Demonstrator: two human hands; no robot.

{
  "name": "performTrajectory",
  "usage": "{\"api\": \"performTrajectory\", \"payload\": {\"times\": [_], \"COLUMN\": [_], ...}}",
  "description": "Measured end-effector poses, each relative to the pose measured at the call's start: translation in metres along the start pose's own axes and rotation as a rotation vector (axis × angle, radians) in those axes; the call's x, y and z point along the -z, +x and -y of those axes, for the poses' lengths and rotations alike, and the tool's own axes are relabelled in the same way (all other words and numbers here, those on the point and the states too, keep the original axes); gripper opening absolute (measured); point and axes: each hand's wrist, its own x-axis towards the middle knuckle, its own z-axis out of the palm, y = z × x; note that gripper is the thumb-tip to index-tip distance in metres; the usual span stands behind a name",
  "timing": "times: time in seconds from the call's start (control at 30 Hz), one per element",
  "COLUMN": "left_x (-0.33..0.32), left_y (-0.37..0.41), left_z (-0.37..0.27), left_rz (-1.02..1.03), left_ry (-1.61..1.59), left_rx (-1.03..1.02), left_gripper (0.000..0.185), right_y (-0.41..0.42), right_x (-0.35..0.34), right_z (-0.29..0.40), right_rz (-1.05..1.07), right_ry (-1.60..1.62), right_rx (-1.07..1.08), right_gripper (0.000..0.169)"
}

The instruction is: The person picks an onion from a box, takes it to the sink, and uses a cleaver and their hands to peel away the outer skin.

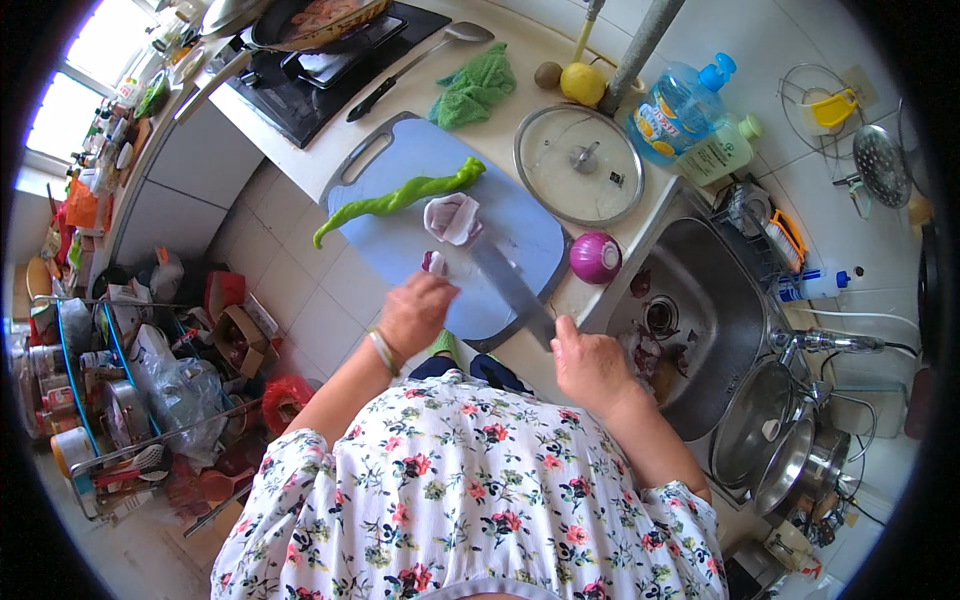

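Observation:
A kitchen knife (pixel 514 289) is gripped by its handle in my right hand (pixel 592 367), the blade slanting across a blue cutting board (pixel 397 154). By the blade's far end sits a small pile of pale pinkish-white slices (pixel 452 219). My left hand (pixel 418 315), slightly blurred and with curled fingers, is over the board's near left edge. Just beyond those fingers lies a small purple-and-white piece (pixel 433 262), likely red onion; whether they hold anything is hidden. A long green pepper (pixel 401 196) stretches across the board, and a peeled red onion (pixel 596 258) rests beside its right edge.
A glass lid (pixel 579 163) and a green cloth (pixel 474 86) lie behind the board. At right is a steel sink (pixel 712 300) with scraps inside. A spatula (pixel 420 64) lies by the stove (pixel 315 105), where a pan (pixel 322 22) holds food. Soap bottles (pixel 671 105) stand near the wall.

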Motion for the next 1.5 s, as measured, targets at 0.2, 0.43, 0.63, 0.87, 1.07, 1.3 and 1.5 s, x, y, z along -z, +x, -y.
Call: {"api": "performTrajectory", "payload": {"times": [0.2, 0.43, 0.63, 0.87, 1.07, 1.3, 1.5], "left_x": [0.012, -0.017, -0.003, -0.022, -0.021, -0.012, -0.017], "left_y": [0.015, 0.024, 0.046, 0.034, 0.027, 0.023, 0.023], "left_z": [0.015, 0.011, -0.01, 0.002, -0.002, -0.008, -0.002], "left_rz": [-0.121, -0.064, -0.097, 0.051, 0.02, 0.024, 0.112], "left_ry": [0.047, -0.062, -0.019, -0.057, -0.033, -0.053, 0.041], "left_rx": [0.087, -0.003, -0.016, -0.058, -0.204, -0.118, -0.191], "left_gripper": [0.022, 0.021, 0.015, 0.015, 0.02, 0.021, 0.032], "right_y": [0.009, 0.012, -0.001, -0.01, -0.009, 0.001, 0.009], "right_x": [-0.014, -0.005, -0.015, -0.018, -0.015, -0.01, -0.001], "right_z": [-0.007, -0.019, -0.013, -0.015, -0.01, -0.001, 0.005], "right_rz": [0.011, -0.057, -0.156, -0.265, -0.192, -0.094, 0.023], "right_ry": [0.12, 0.041, 0.145, 0.186, 0.121, -0.057, -0.262], "right_rx": [-0.056, -0.135, -0.155, -0.154, -0.086, 0.061, 0.148], "right_gripper": [0.018, 0.019, 0.017, 0.015, 0.014, 0.012, 0.014]}}
